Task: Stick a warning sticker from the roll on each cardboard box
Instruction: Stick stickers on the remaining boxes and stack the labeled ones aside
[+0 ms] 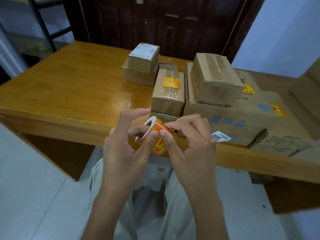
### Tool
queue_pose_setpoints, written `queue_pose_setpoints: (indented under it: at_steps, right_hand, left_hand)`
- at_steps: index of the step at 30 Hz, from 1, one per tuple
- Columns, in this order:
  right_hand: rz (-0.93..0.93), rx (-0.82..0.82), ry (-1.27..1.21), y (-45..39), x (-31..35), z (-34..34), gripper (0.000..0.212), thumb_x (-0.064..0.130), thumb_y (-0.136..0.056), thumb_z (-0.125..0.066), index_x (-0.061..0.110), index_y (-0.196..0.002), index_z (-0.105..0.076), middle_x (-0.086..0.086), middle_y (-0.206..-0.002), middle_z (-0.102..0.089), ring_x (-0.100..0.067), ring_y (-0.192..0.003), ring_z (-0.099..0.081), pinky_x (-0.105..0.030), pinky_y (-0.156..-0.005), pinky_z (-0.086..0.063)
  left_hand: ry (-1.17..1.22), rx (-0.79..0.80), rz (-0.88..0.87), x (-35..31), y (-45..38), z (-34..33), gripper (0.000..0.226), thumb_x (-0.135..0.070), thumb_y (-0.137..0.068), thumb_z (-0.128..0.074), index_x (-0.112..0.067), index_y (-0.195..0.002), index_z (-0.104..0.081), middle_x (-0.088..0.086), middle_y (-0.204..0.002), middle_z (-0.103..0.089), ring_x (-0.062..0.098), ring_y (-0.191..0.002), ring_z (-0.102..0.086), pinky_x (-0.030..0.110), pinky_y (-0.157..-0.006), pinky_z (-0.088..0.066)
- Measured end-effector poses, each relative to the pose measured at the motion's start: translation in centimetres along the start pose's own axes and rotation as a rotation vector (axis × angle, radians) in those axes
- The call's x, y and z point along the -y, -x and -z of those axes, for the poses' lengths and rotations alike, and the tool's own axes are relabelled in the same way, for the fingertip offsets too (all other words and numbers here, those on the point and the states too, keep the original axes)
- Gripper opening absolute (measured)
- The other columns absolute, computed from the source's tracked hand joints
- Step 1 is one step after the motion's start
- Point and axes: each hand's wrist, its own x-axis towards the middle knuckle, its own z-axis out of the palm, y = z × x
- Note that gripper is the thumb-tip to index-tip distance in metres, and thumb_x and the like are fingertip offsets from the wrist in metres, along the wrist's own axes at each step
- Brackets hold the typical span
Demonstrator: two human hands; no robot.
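Both hands hold the sticker roll [155,134] above the desk's [69,80] near edge: left hand [124,144] grips it, right hand [190,141] pinches a sticker. Taped cardboard boxes [168,90] stand closed behind.

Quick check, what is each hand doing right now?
Left hand: holds the sticker roll, thumb pressed on its face.
Right hand: thumb and forefinger pinch a sticker edge on the roll.
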Motion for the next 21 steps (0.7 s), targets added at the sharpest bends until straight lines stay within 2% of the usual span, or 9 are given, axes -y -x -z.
queue_pose_setpoints:
  at_steps: [2,6,10,14,16,21]
  right_hand:
    - [0.000,0.006,-0.009,-0.1,-0.1,0.0,0.021,0.037,-0.098,-0.073,0.019,-0.103,-0.082,0.005,-0.099,-0.063,-0.017,-0.098,-0.059,-0.027,-0.076,-0.048]
    - [-0.057,0.081,-0.114,-0.1,-0.6,0.4,0.014,0.031,-0.100,-0.072,0.022,-0.102,-0.083,0.010,-0.094,-0.067,-0.015,-0.090,-0.065,-0.025,-0.071,-0.047]
    - [-0.084,0.099,-0.121,-0.2,-0.8,0.8,0.011,0.028,-0.099,-0.073,0.023,-0.097,-0.083,0.011,-0.089,-0.069,-0.013,-0.082,-0.066,-0.019,-0.067,-0.042]
    - [-0.111,0.111,-0.104,-0.3,-1.5,1.0,0.012,0.027,-0.098,-0.072,0.025,-0.089,-0.080,0.011,-0.082,-0.071,-0.015,-0.077,-0.066,-0.031,-0.063,-0.047]
    - [-0.112,0.102,-0.104,-0.4,-1.7,1.2,0.013,0.026,-0.097,-0.071,0.024,-0.087,-0.079,0.010,-0.081,-0.071,-0.015,-0.077,-0.066,-0.036,-0.064,-0.049]
    - [-0.048,0.155,-0.101,-0.5,-1.4,1.8,0.013,0.037,-0.094,-0.078,0.025,-0.090,-0.079,0.011,-0.084,-0.069,-0.014,-0.075,-0.066,-0.019,-0.062,-0.039]
  left_hand:
    - [-0.043,0.000,-0.017,0.2,0.0,0.1,0.042,-0.042,-0.093,-0.074,-0.045,-0.130,-0.054,-0.019,-0.096,-0.078,0.015,-0.094,-0.075,0.053,-0.074,-0.061]
    - [-0.076,0.020,-0.020,0.4,0.1,0.1,0.043,-0.045,-0.095,-0.074,-0.046,-0.132,-0.052,-0.016,-0.096,-0.078,0.010,-0.096,-0.075,0.046,-0.071,-0.064]
    - [-0.139,0.055,-0.026,0.9,-0.1,0.0,0.043,-0.053,-0.094,-0.070,-0.058,-0.129,-0.047,-0.023,-0.096,-0.076,0.008,-0.097,-0.074,0.049,-0.079,-0.063]
    - [-0.184,0.109,-0.026,1.2,-0.2,0.0,0.045,-0.056,-0.091,-0.068,-0.059,-0.131,-0.046,-0.029,-0.096,-0.074,0.011,-0.099,-0.073,0.051,-0.083,-0.061]
    - [-0.173,0.125,-0.028,1.2,-0.3,0.1,0.046,-0.054,-0.092,-0.068,-0.056,-0.132,-0.047,-0.029,-0.100,-0.074,0.007,-0.098,-0.074,0.052,-0.085,-0.061]
    - [-0.155,0.138,-0.049,1.0,-0.4,0.1,0.047,-0.049,-0.093,-0.069,-0.049,-0.135,-0.048,-0.032,-0.104,-0.072,-0.002,-0.096,-0.072,0.055,-0.088,-0.059]
